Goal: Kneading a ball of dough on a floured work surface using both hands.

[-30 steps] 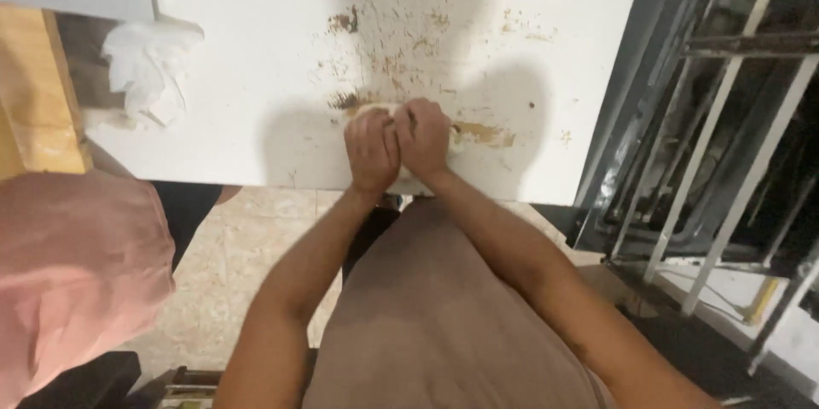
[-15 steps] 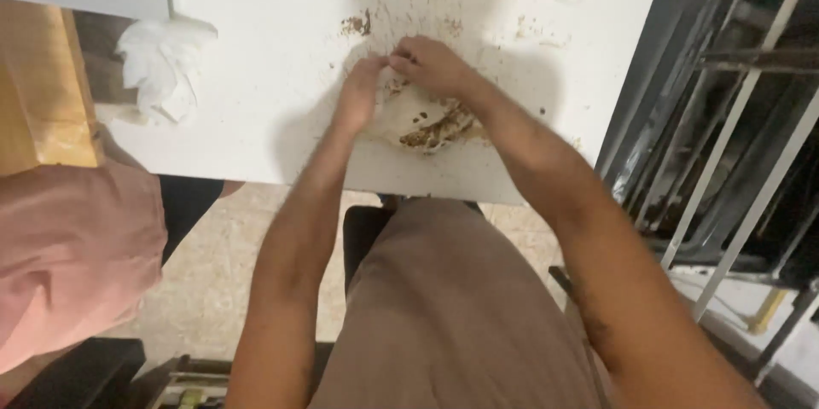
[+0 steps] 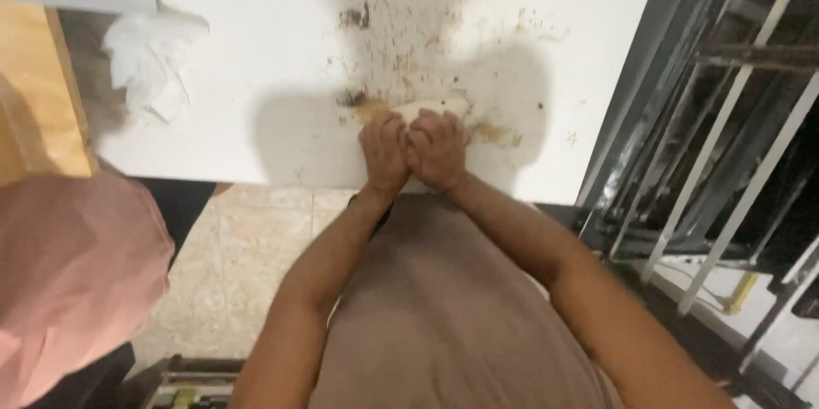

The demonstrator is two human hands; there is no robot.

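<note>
Your left hand (image 3: 384,153) and your right hand (image 3: 438,150) sit side by side, touching each other, near the front edge of the white table (image 3: 256,102); both are curled into fists, knuckles up, pressing down on the near side of a pale lump of dough (image 3: 431,108); whether the fingers grip any of it underneath you cannot tell from here, since the backs of the hands hide them; the dough lies on the table just beyond your knuckles, a flattened, elongated piece running left to right, its far edge showing past both hands; around it the tabletop is smeared and speckled with brown crumbs (image 3: 401,51), thickest just behind the dough; well apart to the left, near the table's left end, lies a crumpled white cloth (image 3: 152,63); a wooden surface (image 3: 34,93) adjoins that side; pink fabric (image 3: 72,272) fills the lower left corner; to your right stands a metal rack (image 3: 725,145) with white bars.
</note>
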